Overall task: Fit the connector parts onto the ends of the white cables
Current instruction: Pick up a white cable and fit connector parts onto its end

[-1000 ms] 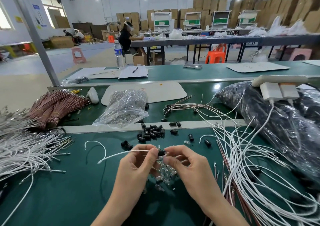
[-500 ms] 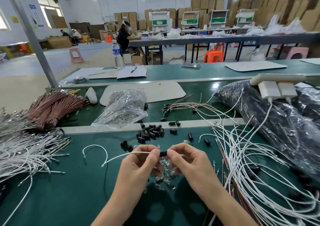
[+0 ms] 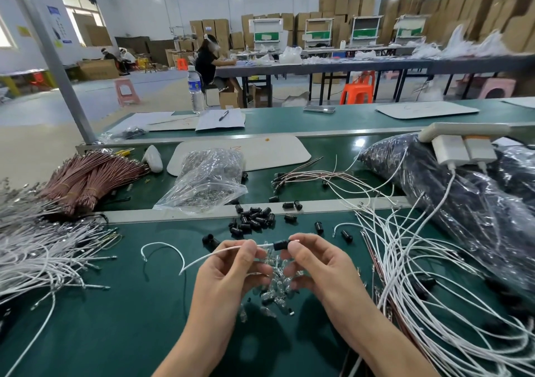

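Far left: heap of white cables [image 3: 37, 255] on the green bench [image 3: 115, 333], brown wire bundle [image 3: 86, 180] behind it. Neither is in play

Left hand [image 3: 231, 269]: thumb and forefinger pinched tight on one white cable [image 3: 202, 256], just short of its end. The free length runs off left and curls down onto the bench

Centre, between the hands: black connector part [image 3: 281, 244] sits on the cable end, held in the air above a pile of small clear parts [image 3: 275, 290]. Its long axis is in line with the cable, near horizontal, running left-right. It lies just right of the left pinch, with a short stretch of bare cable between them

Right hand [image 3: 315, 264]: fingertips closed on the right end of the connector, other fingers loosely curled below. It's the nearer hand to the part, so my read is right drives and left anchors. The push goes along the axis, right to left. Any tilt and the thin cable likely buckles in that short gap. Can't tell how far it's seated, the fingertips hide that end

Behind: loose black connectors [image 3: 254, 217] by the bench divider, plastic bag [image 3: 208, 180] beyond them

Right: tangle of cables [image 3: 419, 275], a few seemingly with black ends, so the job looks mid-run
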A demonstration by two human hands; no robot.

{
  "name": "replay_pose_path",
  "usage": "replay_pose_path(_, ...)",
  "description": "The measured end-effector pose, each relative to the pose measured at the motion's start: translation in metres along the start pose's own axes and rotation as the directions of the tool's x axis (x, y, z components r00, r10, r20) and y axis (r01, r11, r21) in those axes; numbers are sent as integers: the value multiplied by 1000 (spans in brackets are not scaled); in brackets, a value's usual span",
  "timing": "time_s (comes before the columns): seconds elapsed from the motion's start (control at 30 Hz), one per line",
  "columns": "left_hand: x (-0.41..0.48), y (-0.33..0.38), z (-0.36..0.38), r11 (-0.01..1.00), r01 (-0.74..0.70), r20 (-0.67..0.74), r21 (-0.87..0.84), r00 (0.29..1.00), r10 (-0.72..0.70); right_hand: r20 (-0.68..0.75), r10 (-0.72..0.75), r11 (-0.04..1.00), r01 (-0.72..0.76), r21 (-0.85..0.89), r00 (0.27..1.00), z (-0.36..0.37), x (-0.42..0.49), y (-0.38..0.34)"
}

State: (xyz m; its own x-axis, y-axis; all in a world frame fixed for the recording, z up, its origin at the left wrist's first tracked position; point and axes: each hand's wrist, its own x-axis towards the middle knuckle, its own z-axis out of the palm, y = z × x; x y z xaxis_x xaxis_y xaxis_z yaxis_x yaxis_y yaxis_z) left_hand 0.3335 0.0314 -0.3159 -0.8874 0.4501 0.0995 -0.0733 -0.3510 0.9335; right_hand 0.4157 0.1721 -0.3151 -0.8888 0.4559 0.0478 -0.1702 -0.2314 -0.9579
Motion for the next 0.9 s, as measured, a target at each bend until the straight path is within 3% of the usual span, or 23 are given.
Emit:
replay_pose_path(0.17, -2, -4, 9, 998, 53, -30, -35, 998, -54, 27, 25, 993, -28, 111, 999, 0, 4, 5)
replay_pose_path(0.33, -1, -5, 9, 1000, -1, -58, -19, 998, 0, 46, 58, 992, -63, 112, 997, 1, 4, 6)
replay_pose_path(0.6, -3, 1, 3, 948, -132, 16, 288, 991, 133, 65, 58, 998, -60, 32, 996, -1, 3, 5)
replay_pose_path(0.9, -6, 5, 6, 976, -79, 84, 201, 994, 63, 102, 38, 995, -28, -96, 994, 0, -3, 1)
